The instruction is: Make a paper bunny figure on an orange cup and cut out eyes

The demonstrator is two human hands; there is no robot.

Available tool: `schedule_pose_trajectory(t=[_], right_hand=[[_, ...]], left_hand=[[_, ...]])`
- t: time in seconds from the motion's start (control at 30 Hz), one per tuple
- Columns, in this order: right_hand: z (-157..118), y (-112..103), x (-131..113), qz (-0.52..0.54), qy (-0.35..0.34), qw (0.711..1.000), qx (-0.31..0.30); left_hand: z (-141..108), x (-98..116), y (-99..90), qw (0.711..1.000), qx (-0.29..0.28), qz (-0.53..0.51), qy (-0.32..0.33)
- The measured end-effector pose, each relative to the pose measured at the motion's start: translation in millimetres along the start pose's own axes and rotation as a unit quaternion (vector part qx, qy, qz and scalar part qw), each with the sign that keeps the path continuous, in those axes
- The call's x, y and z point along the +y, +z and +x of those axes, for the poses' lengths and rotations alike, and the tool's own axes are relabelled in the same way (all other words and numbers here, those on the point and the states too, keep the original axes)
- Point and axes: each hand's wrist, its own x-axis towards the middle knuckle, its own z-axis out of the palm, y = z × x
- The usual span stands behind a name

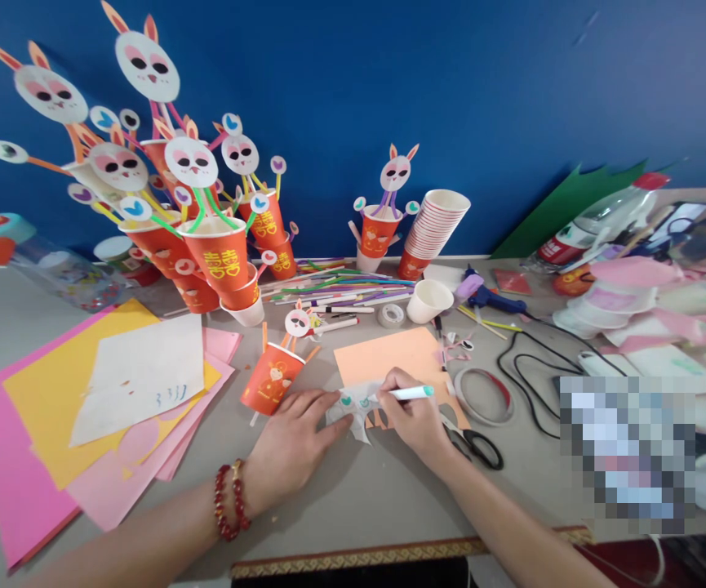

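Observation:
My right hand [417, 420] is closed round a white marker with a teal end [412, 393], its tip at a small cut piece of white paper [356, 429]. Teal marks show on that paper. My left hand [295, 445] lies with spread fingers at the left part of the paper, pressing it on the table. Partly under the paper and my right hand is an orange sheet [389, 356]. Just beyond my left hand leans a red paper cup [273, 378] with a small rabbit face [298, 321] near its rim. Black-handled scissors [484, 449] lie right of my right hand.
Rabbit figures on red cups [218, 249] stand at the back left, a cup stack [435, 224] at back centre. Coloured sheets [28, 441] lie left. A tape roll [482, 396], glue gun [493, 298] with black cable, bottle [597, 220] and paper scraps are right.

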Motion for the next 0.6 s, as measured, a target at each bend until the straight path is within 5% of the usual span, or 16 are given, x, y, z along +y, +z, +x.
schedule_pose_trajectory(t=[0.6], right_hand=[[0.5, 0.8, -4.5, 0.021, -0.004, 1.000, -0.003]], left_hand=[[0.6, 0.1, -1.7, 1.000, -0.009, 0.002, 0.004]])
